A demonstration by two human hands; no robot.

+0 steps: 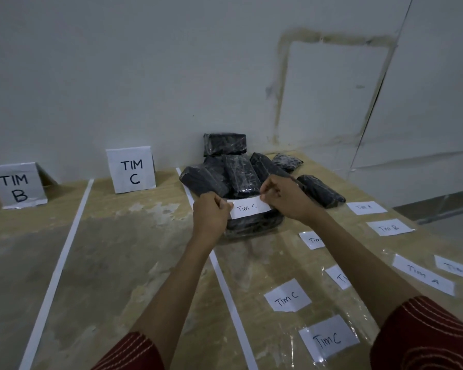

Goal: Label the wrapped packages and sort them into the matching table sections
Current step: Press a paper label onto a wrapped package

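The person is holding a small white paper label [249, 208], hand-lettered "Tim C", stretched flat between both hands. The left hand [211, 213] is pinching its left end with curled fingers, and the right hand [288, 200] is pinching its upper right corner between thumb and forefinger. The label is lying across the top of a black, glossy, film-wrapped package [254, 225] that is sitting on the worn wooden table [118, 263], just right of a white tape line [225, 284] and at the front of a heap of similar black wrapped packages [238, 174]. Whether the label is already sticking to the wrap cannot be told. The paper is probably feather-light and floppy, so taking it by its two ends, as here, is what is keeping it taut and uncreased. The wrap looks slick and slightly crinkled, so the label will likely need smoothing down from the middle outward to bond. The package itself looks like a soft, rounded brick, probably light to moderate in weight and not fragile. Its shiny film may slip under a light pinch, so a wrap-around grip across the long sides, fingers under and thumb over, seems the safest hold for carrying it. Its destination, judging by the lettering, is the section fronted by the standing white card sign reading "TIM C" [131, 170], left of the tape line, with a matching "TIM B" card sign [18, 186] farther left. Spare white labels under clear film [288, 296] are lying on the table to the right.
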